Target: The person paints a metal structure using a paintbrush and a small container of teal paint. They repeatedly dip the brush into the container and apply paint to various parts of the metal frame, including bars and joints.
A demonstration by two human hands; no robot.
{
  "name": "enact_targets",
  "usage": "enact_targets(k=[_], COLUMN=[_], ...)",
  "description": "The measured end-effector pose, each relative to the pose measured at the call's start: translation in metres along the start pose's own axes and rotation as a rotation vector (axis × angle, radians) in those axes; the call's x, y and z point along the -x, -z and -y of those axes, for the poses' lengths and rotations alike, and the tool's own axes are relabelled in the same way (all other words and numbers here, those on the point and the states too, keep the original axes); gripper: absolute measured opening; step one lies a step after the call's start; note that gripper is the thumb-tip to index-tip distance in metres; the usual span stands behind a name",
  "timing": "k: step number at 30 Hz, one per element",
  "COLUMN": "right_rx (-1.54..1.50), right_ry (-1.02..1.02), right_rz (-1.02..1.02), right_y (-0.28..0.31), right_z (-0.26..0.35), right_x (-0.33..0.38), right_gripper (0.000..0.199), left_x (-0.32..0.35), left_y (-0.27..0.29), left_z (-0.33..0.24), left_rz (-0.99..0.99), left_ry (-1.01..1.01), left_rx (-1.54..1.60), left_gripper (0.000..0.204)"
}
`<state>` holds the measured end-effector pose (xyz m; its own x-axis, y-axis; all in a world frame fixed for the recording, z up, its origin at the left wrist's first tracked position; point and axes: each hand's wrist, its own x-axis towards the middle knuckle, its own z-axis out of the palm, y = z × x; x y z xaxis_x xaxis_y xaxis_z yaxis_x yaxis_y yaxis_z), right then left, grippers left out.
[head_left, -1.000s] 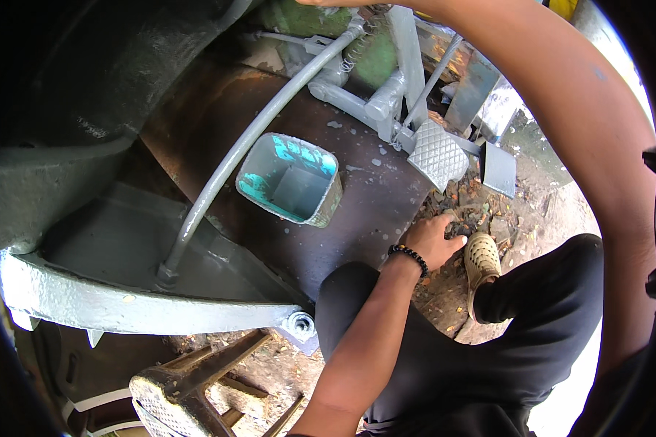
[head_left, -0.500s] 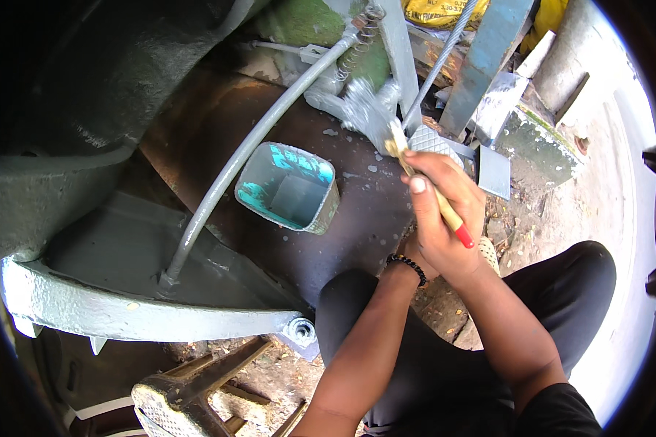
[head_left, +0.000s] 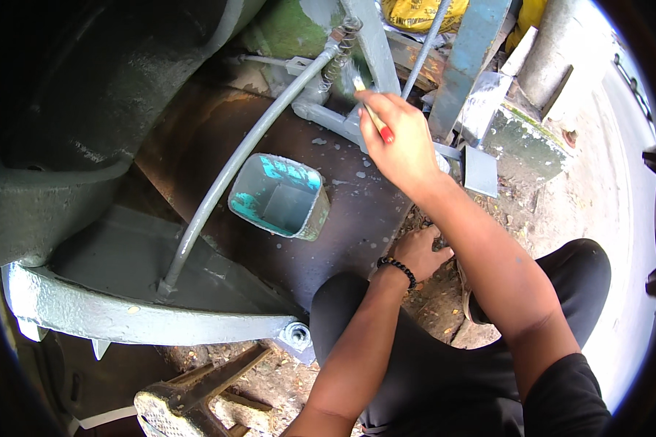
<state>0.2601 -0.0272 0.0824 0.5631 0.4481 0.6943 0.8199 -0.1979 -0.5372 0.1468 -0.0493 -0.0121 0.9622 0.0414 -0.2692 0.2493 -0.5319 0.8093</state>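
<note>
A paintbrush (head_left: 375, 119) with a pale, red-ended handle is gripped by my right hand (head_left: 402, 149). Its bristles reach up beside a coil spring (head_left: 340, 54) and a grey-painted metal frame arm (head_left: 372, 44); whether they touch the metal is hard to make out. Below and to the left, a square-mouthed plastic tub (head_left: 315, 218) with turquoise stains inside holds some grey paint. My left hand (head_left: 418, 255), with a dark beaded bracelet (head_left: 397, 270) at its wrist, hangs low near the ground with thumb and fingers apart, holding nothing visible.
A long grey curved rod (head_left: 222, 178) crosses left of the tub, over a brown metal plate (head_left: 342, 251) spotted with paint. A silver-painted curved rim (head_left: 153, 324) spans the lower left, above a worn stool (head_left: 171, 404). A grey pedal plate (head_left: 481, 172) juts out at right.
My right hand has carried the paintbrush up and left, from the pedal area to beside the spring. My left hand, previously mostly behind the right wrist, now shows lower down.
</note>
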Motion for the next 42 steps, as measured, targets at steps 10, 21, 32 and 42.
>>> enact_targets(k=[10, 21, 32, 42], right_rx=[0.254, 0.256, 0.125, 0.086], right_ry=[-0.055, 0.070, 0.179, 0.217], right_rz=[0.216, 0.086, -0.034, -0.057], right_y=[-0.020, -0.023, -0.019, -0.003], right_z=[-0.018, -0.021, -0.022, -0.021], right_x=[-0.024, -0.042, -0.042, -0.048], right_gripper=[0.028, 0.023, 0.023, 0.024], left_x=[-0.002, -0.006, -0.003, -0.005], left_y=[0.006, 0.000, 0.002, 0.000], left_z=[0.003, 0.005, 0.001, 0.002], left_rz=[0.022, 0.002, -0.006, -0.037], left_ry=[0.044, 0.031, 0.030, 0.022], left_rx=[0.061, 0.123, 0.108, 0.103], left_gripper=[0.059, 0.059, 0.056, 0.049])
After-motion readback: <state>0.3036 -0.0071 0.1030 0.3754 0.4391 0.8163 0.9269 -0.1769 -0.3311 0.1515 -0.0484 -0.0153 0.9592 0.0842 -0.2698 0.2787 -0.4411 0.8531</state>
